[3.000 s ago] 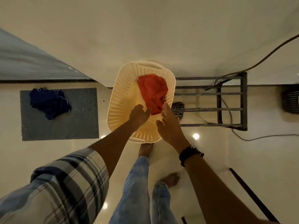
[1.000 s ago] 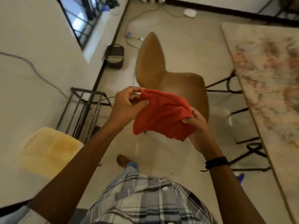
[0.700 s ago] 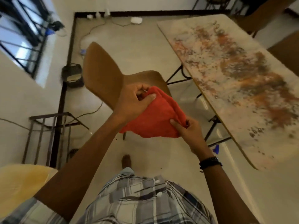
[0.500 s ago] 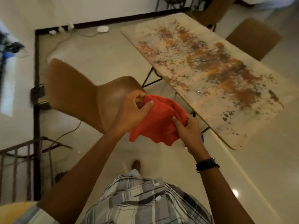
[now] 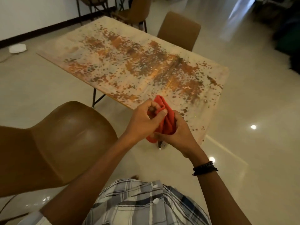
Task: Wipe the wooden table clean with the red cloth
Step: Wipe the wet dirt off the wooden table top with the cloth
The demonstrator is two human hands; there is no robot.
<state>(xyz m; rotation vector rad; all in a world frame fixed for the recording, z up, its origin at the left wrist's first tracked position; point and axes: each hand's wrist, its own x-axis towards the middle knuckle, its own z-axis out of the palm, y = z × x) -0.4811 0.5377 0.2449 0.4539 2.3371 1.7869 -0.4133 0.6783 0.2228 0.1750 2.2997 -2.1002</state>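
Note:
The red cloth (image 5: 165, 117) is bunched up between both my hands, held in the air just over the near edge of the wooden table (image 5: 134, 67). My left hand (image 5: 144, 120) pinches its upper fold with thumb and fingers. My right hand (image 5: 177, 134) grips the lower part from the right, a dark bracelet on that wrist. The tabletop is pale with brown and orange stains and specks spread across most of it.
A brown moulded chair (image 5: 53, 143) stands close at my left, next to the table's near corner. Another brown chair (image 5: 178, 30) sits at the table's far side, with more behind it. A white round device (image 5: 17, 48) lies on the glossy floor at far left.
I took the cloth from the yellow basket and turned toward the table. The table has come into full view, and both hands have gathered the cloth into a tighter bunch over its edge.

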